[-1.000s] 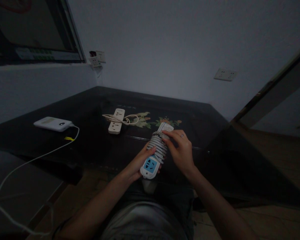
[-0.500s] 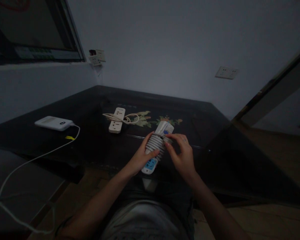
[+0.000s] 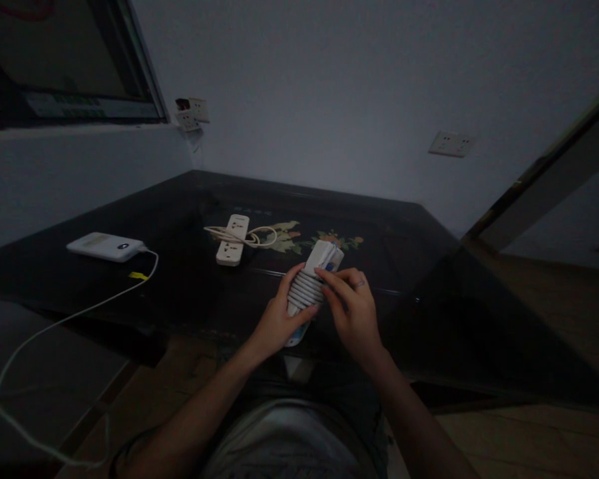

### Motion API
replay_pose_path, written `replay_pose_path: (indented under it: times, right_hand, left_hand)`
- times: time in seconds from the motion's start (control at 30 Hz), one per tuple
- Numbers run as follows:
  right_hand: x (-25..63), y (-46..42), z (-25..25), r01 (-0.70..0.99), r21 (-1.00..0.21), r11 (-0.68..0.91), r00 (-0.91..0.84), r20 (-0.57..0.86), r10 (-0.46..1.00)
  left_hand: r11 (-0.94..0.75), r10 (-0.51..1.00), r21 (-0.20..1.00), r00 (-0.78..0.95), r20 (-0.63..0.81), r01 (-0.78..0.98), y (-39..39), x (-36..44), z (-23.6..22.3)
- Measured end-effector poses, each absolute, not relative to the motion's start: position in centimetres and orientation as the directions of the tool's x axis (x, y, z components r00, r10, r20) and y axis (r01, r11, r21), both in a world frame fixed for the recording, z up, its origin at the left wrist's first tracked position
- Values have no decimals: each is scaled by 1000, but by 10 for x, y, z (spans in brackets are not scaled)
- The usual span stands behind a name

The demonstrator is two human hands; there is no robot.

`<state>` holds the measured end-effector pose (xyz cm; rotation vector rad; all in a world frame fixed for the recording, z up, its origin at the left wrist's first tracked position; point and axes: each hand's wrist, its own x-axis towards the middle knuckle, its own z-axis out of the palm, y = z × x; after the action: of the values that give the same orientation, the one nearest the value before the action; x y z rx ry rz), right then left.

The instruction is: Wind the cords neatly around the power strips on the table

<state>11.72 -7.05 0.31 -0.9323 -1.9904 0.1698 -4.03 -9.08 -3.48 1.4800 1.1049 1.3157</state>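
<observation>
A white power strip (image 3: 321,255) with its grey-white cord (image 3: 304,291) wound round its middle in several turns is held over the front part of the dark table. My left hand (image 3: 277,318) is closed round its left side, thumb across the coils. At the right side of the coils, the thumb and fingers of my right hand (image 3: 353,307) pinch at the cord; the exact bit between the fingertips is hard to see. The strip is tilted onto its edge, so most of its blue socket face is turned away.
A second white power strip (image 3: 232,249) with its cord looped round it lies further back on the black table (image 3: 190,293). To the left is a white power bank (image 3: 104,246), its white cable (image 3: 70,315) hanging over the table edge. Wall sockets (image 3: 452,144) are behind.
The power strip has been rolled in my hands, so its blue socket face now shows less and its white side more. My right hand has shifted slightly left.
</observation>
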Motion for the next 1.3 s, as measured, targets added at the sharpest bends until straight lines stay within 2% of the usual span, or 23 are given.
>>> replay_pose_path:
  times: [0.23,0.4,0.5,0.63,0.83,0.97,1.13,1.3]
  right_hand:
    - [103,-72,0,555,-452,699,-309,668,677]
    - [110,-68,-11,505,-524,686,-319,625,712]
    - [121,-67,-12,413,-604,682,-310,610,729]
    - [132,-70,-8,393,-641,660,-188,646,740]
    - [126,-78,-12,434,-567,700,-216,689,692]
    - [118,-82,-22,449,-573,686,-147,710,689]
    - [120,-84,-31,419,-664,619,-83,651,755]
    - [124,-92,-41,192,-851,488,142,516,845]
  left_hand:
    - [-252,967,967,54,250,30,-89,-49,-38]
    - [-233,969,972,84,232,0,-88,-53,-41]
    - [-89,987,986,121,106,-143,-92,-53,-41]
    - [175,963,926,254,-90,-335,-99,-50,-40]
    - [222,962,876,240,-127,-428,-103,-45,-39]
    - [237,960,867,242,-140,-438,-104,-44,-39]
    - [214,969,871,207,-133,-443,-101,-41,-40]
    - [204,971,839,215,-107,-505,-100,-34,-45]
